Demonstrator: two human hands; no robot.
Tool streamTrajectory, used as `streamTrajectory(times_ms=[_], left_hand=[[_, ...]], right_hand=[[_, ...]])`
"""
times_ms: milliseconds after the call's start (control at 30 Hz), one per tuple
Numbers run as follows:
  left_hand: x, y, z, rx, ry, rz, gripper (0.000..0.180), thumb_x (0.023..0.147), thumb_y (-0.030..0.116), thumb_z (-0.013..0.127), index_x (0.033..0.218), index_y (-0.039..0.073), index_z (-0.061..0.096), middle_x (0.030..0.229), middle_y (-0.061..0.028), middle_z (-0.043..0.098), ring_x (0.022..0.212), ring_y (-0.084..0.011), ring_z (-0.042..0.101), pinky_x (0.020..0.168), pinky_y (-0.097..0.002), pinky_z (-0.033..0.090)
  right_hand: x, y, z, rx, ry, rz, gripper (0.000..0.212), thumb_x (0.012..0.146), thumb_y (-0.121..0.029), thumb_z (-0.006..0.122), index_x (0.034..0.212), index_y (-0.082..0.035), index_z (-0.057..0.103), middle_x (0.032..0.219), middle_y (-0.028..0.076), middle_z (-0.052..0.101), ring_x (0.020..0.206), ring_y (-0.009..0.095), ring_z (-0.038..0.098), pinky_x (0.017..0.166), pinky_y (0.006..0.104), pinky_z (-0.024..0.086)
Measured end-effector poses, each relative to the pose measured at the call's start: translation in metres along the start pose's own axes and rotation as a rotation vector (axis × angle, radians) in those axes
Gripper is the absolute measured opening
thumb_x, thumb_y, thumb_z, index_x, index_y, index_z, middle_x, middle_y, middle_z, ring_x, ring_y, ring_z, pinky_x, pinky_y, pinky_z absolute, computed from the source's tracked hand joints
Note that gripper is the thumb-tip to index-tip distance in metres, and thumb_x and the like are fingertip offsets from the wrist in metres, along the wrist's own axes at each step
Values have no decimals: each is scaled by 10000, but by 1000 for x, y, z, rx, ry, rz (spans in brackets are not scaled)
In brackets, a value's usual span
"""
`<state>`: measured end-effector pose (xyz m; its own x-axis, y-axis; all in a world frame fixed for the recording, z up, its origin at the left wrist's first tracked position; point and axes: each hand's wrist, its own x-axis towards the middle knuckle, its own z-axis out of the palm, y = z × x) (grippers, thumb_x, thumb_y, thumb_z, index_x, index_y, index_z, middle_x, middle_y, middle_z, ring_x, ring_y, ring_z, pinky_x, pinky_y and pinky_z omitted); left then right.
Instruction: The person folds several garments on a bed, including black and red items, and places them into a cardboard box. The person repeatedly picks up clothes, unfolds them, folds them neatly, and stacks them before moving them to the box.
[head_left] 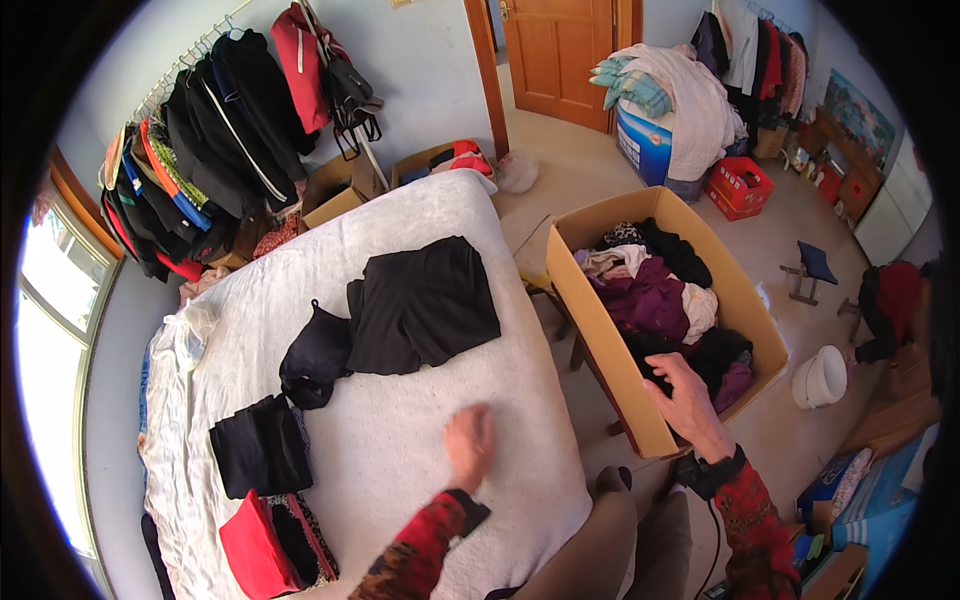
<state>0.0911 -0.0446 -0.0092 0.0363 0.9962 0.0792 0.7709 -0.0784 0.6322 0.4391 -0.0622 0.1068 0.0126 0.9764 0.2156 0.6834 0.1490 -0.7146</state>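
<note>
My left hand (469,446) hovers over or rests on the white bed cover (390,460), its fingers smeared by motion. Black shorts (422,305) lie spread on the bed beyond it, with a dark bra (318,355) to their left. Folded black clothing (262,447) and a folded red garment (258,545) are nearer the bed's left side. My right hand (688,405) is at the near end of a tall cardboard box (655,430), fingers apart and stretched towards the clothes inside. Among these are a dark purple garment (650,300) and black pieces (675,250).
Jackets (235,120) hang on a rack at the far left. Beyond the box stand a pile of bedding (680,100) and a red crate (740,188). To its right are a white bucket (820,377), a small folding stool (812,268) and another person (890,310).
</note>
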Motion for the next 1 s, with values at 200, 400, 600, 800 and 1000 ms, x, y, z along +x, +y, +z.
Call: streamTrajectory(times_ms=[200,400,600,800,1000], left_hand=[[142,-24,-45,307,776,3,489,839,303,683,1232,66,517,1210,-131,554,1113,-329,526,927,-450,388],[169,-37,-60,428,237,-83,258,822,252,684,996,83,595,968,-104,673,943,-319,621,818,-459,433],[44,-34,-63,53,238,191,251,765,128,732,922,31,562,835,-153,631,791,-350,612,693,-417,481],[-138,-24,-93,42,-258,175,261,737,100,735,918,61,551,803,-103,598,771,-305,610,679,-392,493],[-199,-17,-94,-28,-363,88,177,820,126,686,947,58,583,825,-90,644,803,-272,646,696,-383,506]], right_hand=[[-48,-1,-45,10,121,55,245,844,19,631,1083,-11,587,975,112,603,836,200,623,751,297,497],[-86,3,-62,12,109,123,168,860,12,626,1027,-1,610,891,117,627,781,210,647,694,296,506],[-90,-17,-44,95,92,104,119,877,-15,626,995,4,625,838,118,632,734,211,659,652,300,509],[-79,-47,30,286,-78,15,125,874,-32,641,995,-2,628,869,102,642,792,195,657,704,288,514],[-48,-65,142,146,46,-199,373,835,-198,705,1157,-47,595,1060,126,642,1044,298,597,877,410,486]])
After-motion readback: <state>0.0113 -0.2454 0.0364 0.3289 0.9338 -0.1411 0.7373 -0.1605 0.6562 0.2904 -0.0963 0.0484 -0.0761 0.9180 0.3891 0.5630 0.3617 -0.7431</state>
